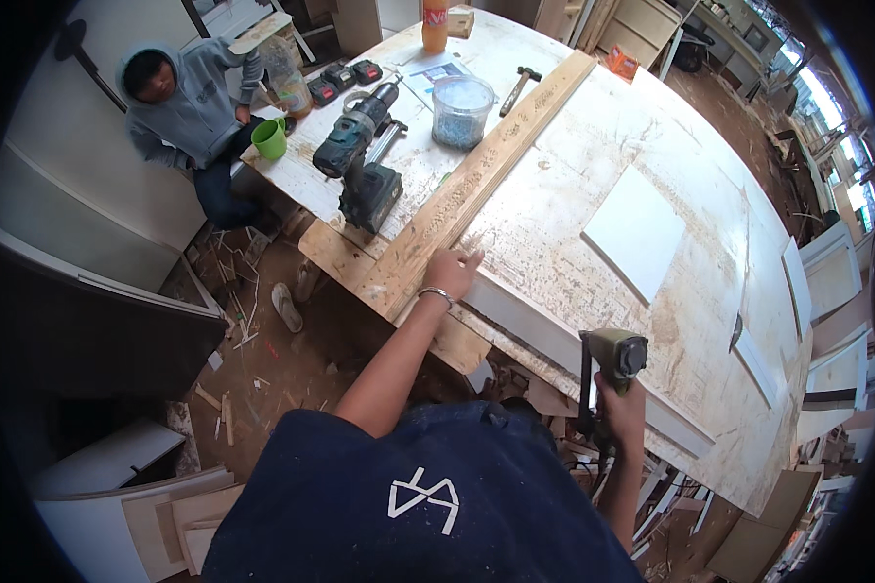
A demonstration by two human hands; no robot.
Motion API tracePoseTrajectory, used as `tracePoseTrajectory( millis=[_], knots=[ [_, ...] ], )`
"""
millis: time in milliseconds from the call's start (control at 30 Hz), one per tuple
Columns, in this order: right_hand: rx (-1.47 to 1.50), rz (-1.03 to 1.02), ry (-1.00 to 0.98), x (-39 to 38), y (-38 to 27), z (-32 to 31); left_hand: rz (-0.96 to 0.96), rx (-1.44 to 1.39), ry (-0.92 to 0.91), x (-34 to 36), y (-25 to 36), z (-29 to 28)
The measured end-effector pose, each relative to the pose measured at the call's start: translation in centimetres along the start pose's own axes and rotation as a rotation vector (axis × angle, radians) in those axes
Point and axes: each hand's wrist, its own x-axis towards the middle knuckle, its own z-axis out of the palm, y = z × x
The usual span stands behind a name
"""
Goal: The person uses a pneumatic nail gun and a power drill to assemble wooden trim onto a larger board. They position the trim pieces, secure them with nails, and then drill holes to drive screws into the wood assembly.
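Note:
A long, narrow white board (525,319) lies along the near edge of the table. My left hand (452,273), with a metal bracelet at its wrist, is closed at the board's left end, beside a thick wooden beam (476,182). Some of its fingers are hidden. In my right hand (622,408) is a nail gun (615,355) with an olive and black head, its handle wrapped by my fingers. The tool stands over the right part of the narrow board; whether it touches the board cannot be seen.
On the worktable (574,214) are a cordless drill (355,141), a tub of screws (462,112), a hammer (520,90), a green mug (269,140) and a white panel (637,233). A person (190,112) sits at the far left. Wood scraps (228,413) litter the floor.

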Motion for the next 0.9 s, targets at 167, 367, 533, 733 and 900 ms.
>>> tracePoseTrajectory(
  millis=[167,367,533,733,900],
  knots=[
    [0.170,-0.274,-0.024,-1.9,-4.0,3.1,-0.041,-0.397,0.294,-1.1,4.2,-7.2],
    [0.036,-0.616,-0.130,-1.7,-9.3,7.6,0.016,-0.557,0.420,-2.8,4.7,-11.0],
    [-0.052,-0.889,-0.222,-3.3,-15.9,11.6,0.107,-0.656,0.605,-5.7,7.2,-13.9],
    [-0.078,-0.838,-0.318,-3.7,-16.1,14.0,0.234,-0.443,0.728,-7.8,7.3,-16.2],
    [-0.060,-0.792,-0.328,-3.7,-15.7,14.7,0.171,-0.414,0.725,-7.9,6.3,-16.3]
  ],
)
